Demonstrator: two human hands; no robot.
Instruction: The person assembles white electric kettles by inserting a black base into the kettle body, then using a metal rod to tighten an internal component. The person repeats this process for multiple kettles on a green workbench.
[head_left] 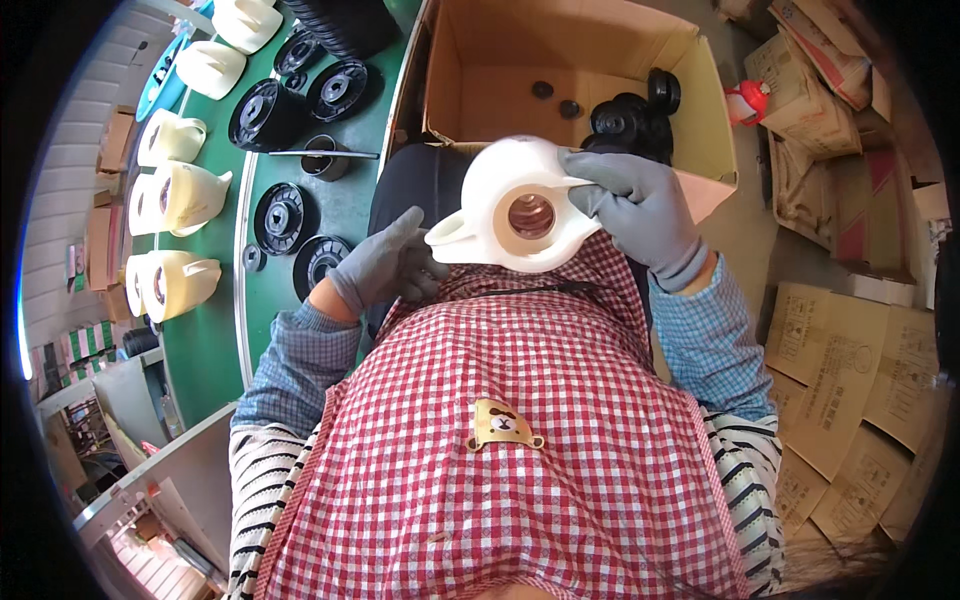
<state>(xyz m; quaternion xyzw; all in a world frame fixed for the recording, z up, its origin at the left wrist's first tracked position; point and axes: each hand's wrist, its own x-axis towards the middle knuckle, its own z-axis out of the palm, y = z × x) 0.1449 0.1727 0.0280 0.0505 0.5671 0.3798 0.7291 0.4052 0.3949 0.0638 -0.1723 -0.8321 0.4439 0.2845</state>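
Observation:
My gloved right hand (640, 205) pinches one side of a cream-white jug body (495, 190) between thumb and fingers, holding it over my lap. The jug is tipped so its round mouth faces me, and a shiny copper-tinted liner shows inside. A pointed, spout-like part juts out on the jug's left side. Just beside that part is my gloved left hand (395, 262), thumb raised apart from loosely bent fingers. Nothing shows in it, and whether it touches the jug is hard to tell.
On the green table (195, 355) at left stand several cream jugs (185, 195) and round black plastic parts (285, 218). A cardboard box (590, 40) beyond my lap holds black round pieces (630, 125). Flattened cartons (830, 350) lie at right, near a red-topped bottle (748, 101).

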